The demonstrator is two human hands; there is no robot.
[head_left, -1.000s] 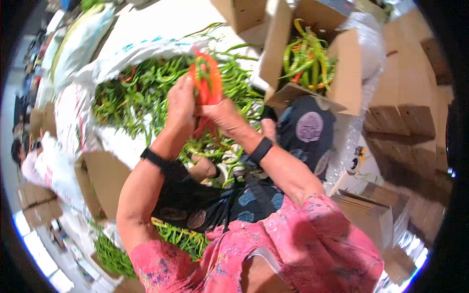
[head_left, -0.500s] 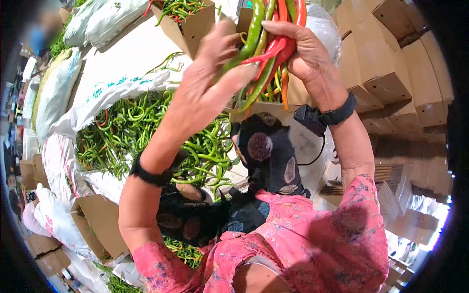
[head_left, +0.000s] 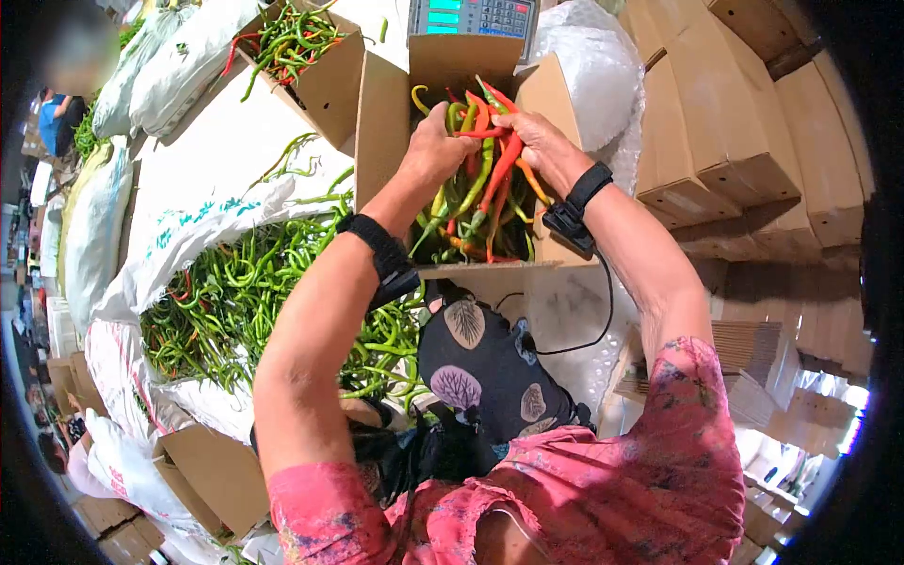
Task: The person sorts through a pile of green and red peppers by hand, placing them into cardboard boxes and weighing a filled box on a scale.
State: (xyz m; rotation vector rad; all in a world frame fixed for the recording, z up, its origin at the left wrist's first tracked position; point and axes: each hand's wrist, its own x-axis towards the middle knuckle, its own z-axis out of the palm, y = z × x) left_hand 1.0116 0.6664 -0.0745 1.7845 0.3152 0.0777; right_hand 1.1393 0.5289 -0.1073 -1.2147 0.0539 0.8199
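Note:
My left hand (head_left: 437, 145) is closed around some chili peppers inside an open cardboard box (head_left: 380, 122). On the box's other side, my right hand (head_left: 539, 143) grips the stem ends of several long red chili peppers (head_left: 502, 174). Red, green and orange peppers lie together in the box, green ones (head_left: 478, 179) running lengthwise between my hands. My fingertips are partly hidden among the peppers. Both wrists wear black bands, and a cable hangs from the right one.
A digital scale (head_left: 476, 17) stands behind the box. To the left, a heap of green chili peppers (head_left: 273, 273) spreads on white sacking, beside full sacks (head_left: 193, 71). Another pepper box (head_left: 325, 80) sits at back left. Cardboard boxes (head_left: 725, 141) are stacked on the right. A person (head_left: 58, 118) is far left.
Both hands have come down from a raised position, bringing the bunch of peppers into the box. The box and scale, mostly hidden before, now show.

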